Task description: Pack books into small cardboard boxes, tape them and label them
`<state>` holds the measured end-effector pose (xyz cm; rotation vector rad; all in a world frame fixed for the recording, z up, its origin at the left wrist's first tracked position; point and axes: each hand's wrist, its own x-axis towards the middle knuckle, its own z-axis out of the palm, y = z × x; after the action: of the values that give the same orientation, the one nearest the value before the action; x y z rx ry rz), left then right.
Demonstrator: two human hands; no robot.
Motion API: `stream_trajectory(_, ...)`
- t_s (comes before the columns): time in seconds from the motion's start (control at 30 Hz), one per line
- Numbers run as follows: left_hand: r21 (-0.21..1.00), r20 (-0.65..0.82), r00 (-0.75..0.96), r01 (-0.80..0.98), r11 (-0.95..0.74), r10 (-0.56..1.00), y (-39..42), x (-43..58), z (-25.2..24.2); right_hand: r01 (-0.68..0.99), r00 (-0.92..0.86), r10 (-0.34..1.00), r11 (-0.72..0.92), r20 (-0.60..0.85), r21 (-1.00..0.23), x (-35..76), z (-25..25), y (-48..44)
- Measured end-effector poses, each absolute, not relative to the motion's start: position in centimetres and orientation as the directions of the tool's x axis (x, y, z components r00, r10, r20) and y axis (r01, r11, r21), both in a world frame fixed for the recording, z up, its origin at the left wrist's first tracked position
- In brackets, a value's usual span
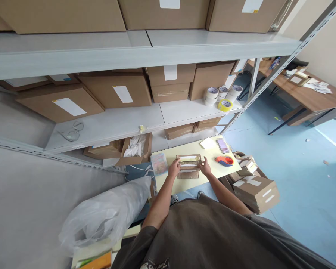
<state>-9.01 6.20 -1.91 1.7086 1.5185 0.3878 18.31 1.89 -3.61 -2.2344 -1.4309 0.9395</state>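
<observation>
A small cardboard box [188,173] with its flaps spread sits on the pale yellow table [210,172]. My left hand [174,168] holds its left side, and my right hand [205,167] grips the right side. Something pale shows in the box's opening; I cannot make out what it is. To the right lies a red and blue tape dispenser [224,161]. Behind that are a white sheet of paper [208,143] and a purplish, pixelated item [222,145]. A clear plastic packet [159,164] lies left of my left hand.
A metal shelf [140,116] loaded with cardboard boxes rises ahead, its beam overhanging the table's far side. Tape rolls [211,96] stand at its right end. A big plastic bag [109,209] bulges at my left. Cardboard boxes [256,192] are piled on the floor at right.
</observation>
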Motion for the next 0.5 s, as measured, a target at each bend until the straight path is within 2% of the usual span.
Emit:
stream_trajectory(0.13, 0.722, -0.305, 0.172, 0.683, 0.11, 0.937, 5.9, -8.5, -1.6, 0.81, 0.164, 0.907, -0.348, -0.389, -0.472, 18.2, -3.3, 2.4)
stream_trajectory(0.27, 0.715, -0.301, 0.151, 0.689, 0.118, 0.942, 5.4, -8.0, -1.4, 0.851, 0.145, 0.888, -0.337, -0.437, -0.403, 18.5, -3.3, 3.2)
stream_trajectory(0.37, 0.706, -0.296, 0.163, 0.701, 0.1, 0.941, 4.6, -7.5, -1.6, 0.843, 0.146, 0.893, -0.338, -0.426, -0.419, 19.1, -3.5, 3.3)
stream_trajectory(0.5, 0.683, -0.31, 0.142, 0.721, 0.116, 0.94, 3.1, -6.8, -1.8, 0.786, 0.154, 0.9, -0.362, -0.408, -0.501, 19.7, -3.8, 3.2)
